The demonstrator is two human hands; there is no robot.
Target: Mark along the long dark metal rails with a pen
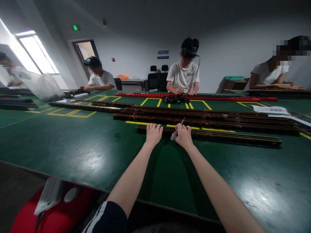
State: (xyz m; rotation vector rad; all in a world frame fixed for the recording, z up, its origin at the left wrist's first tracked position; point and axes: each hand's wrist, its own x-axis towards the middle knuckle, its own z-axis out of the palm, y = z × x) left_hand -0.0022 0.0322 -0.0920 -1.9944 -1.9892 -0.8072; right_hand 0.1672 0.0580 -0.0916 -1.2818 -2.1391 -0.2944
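Note:
My left hand [154,133] rests with its fingers curled over the near edge of a long dark rail [225,137] that lies across the green table [73,142]. My right hand [184,135] sits just beside it on the same rail, closed round a thin silver pen-like tool [177,129] whose tip points up and away. The two hands are about a hand's width apart. What the fingertips touch on the rail is hidden.
More long dark rails [206,118] lie stacked behind the near one, and red rails [194,96] lie farther back. Yellow tape boxes mark the table. Other people sit at the far side and left. A red object [55,213] is at my lower left.

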